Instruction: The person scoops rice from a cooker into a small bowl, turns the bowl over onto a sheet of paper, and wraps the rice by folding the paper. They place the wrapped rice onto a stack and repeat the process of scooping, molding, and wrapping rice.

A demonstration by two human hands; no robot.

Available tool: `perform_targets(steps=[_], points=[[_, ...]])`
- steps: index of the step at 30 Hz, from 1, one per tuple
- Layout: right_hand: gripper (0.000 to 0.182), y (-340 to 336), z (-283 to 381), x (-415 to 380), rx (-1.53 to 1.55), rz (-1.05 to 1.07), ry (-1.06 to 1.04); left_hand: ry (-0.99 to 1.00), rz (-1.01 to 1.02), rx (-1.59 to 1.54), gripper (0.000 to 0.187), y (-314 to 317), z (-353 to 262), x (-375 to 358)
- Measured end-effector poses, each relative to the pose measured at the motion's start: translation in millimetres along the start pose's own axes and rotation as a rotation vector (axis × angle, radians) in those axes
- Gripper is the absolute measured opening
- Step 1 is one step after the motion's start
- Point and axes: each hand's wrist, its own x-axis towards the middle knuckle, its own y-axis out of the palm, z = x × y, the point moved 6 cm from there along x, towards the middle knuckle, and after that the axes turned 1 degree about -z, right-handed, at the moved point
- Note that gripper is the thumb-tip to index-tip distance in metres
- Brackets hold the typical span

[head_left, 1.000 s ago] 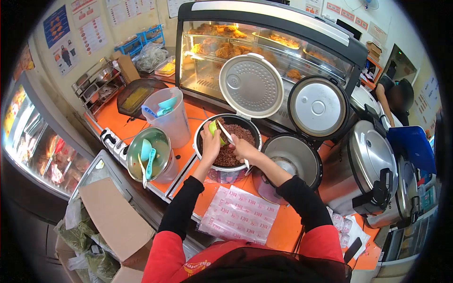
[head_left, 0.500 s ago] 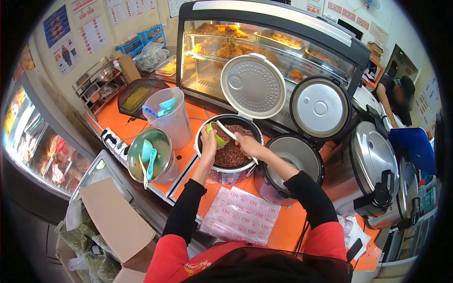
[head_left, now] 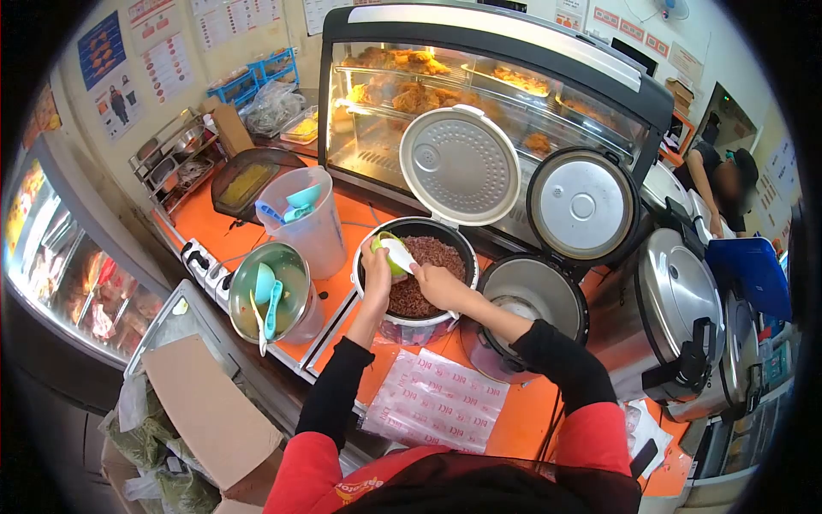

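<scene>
My left hand (head_left: 375,271) is wrapped round a small green bowl (head_left: 378,243), tilted over the left side of an uncovered rice cooker (head_left: 357,272). Reddish-brown rice (head_left: 435,252) fills much of the cooker's pot. In my right hand (head_left: 440,286) is a white rice paddle (head_left: 398,255), its flat blade at the mouth of the bowl. How much rice is inside the bowl is hidden by the blade. Just right of this cooker stands a second open pot (head_left: 556,295) with a greyish inside. Printed wrapping paper (head_left: 441,398) lies in front.
To the left are a metal pot (head_left: 295,274) with ladles and a clear plastic jug (head_left: 330,227) with blue utensils. A lit food display case (head_left: 377,137) stands behind. Large steel cookers (head_left: 659,300) stand at right. A co-worker (head_left: 711,171) is at the far right.
The rice paddle has moved from over the rice to the bowl's mouth, its blade now against the bowl. My right hand has shifted slightly left and down.
</scene>
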Motion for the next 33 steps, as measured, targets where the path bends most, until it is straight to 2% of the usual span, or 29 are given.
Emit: perform_targets(steps=[3,5,7,9,10,11,13,14,15,17,19,20,23,24,26,27,28,29,30,33], points=[[0.056,-0.9,7.8,-2.8,0.009,0.035,-0.011,-0.027,-0.013,-0.039,0.041,2.5,-3.3,-4.6],[0.051,-0.1,-0.5,15.6,0.081,0.061,-0.112,0.007,-0.021,-0.117,0.040,-3.4,-11.0,-12.5],[0.052,-26.1,2.4,29.6,0.113,-0.168,-0.176,0.082,-0.069,-0.234,0.040,-13.9,-13.7,-18.2],[0.049,-36.7,-8.0,42.7,-0.058,-0.241,-0.091,0.158,-0.080,-0.346,0.041,-20.1,-28.1,-35.8],[0.040,-35.5,-14.1,47.8,-0.212,-0.161,-0.069,0.193,-0.077,-0.394,0.042,-22.6,-32.7,-44.9],[0.044,-32.3,-21.2,49.4,-0.252,-0.203,-0.185,0.226,-0.073,-0.438,0.043,-24.9,-36.0,-54.5],[0.066,-32.9,7.5,14.8,-0.426,-0.243,-0.414,0.273,-0.060,-0.505,0.045,-25.1,-43.1,-79.0],[0.086,-19.8,23.0,-3.3,-0.272,-0.045,-0.473,0.282,-0.051,-0.531,0.045,-20.5,-46.4,-94.8],[0.088,1.1,35.6,-25.8,0.167,0.020,-0.681,0.278,-0.040,-0.555,0.046,-15.3,-46.4,-113.4],[0.090,33.8,52.3,-87.6,1.018,0.052,-0.276,0.244,-0.028,-0.440,0.047,-7.0,-28.0,-156.7],[0.088,82.0,3.6,-129.0,1.257,-0.041,-0.166,0.262,-0.072,-0.243,0.047,-5.1,-2.1,-198.6],[0.087,99.1,-14.3,-149.3,1.367,-0.092,-0.124,0.330,0.007,-0.206,0.046,-14.6,16.0,-214.0],[0.090,102.5,-25.4,-223.3,2.046,-0.078,0.064,0.383,0.291,0.704,0.051,-48.8,77.2,-245.6],[0.086,110.9,-44.0,-243.9,2.058,-0.130,0.167,0.165,0.532,0.822,0.065,-63.1,121.2,-248.6],[0.080,131.3,-85.2,-275.0,2.071,-0.224,0.373,0.215,0.692,1.161,0.078,-54.1,138.7,-266.5],[0.078,128.0,-94.2,-278.4,1.738,-0.250,0.385,0.244,0.768,1.331,0.084,-51.4,148.2,-274.5],[0.077,123.7,-102.1,-280.3,1.405,-0.264,0.393,0.281,0.754,1.366,0.100,-55.2,166.9,-277.9],[0.076,120.5,-108.1,-280.8,1.074,-0.271,0.395,0.280,0.731,1.347,0.102,-53.6,167.7,-278.4],[0.074,117.0,-104.3,-271.4,0.518,-0.391,0.130,0.282,0.707,1.328,0.105,-50.5,167.8,-277.4],[0.076,151.3,-95.7,-257.7,-0.179,-0.259,0.052,0.273,0.680,1.337,0.109,-46.2,171.9,-279.8]])
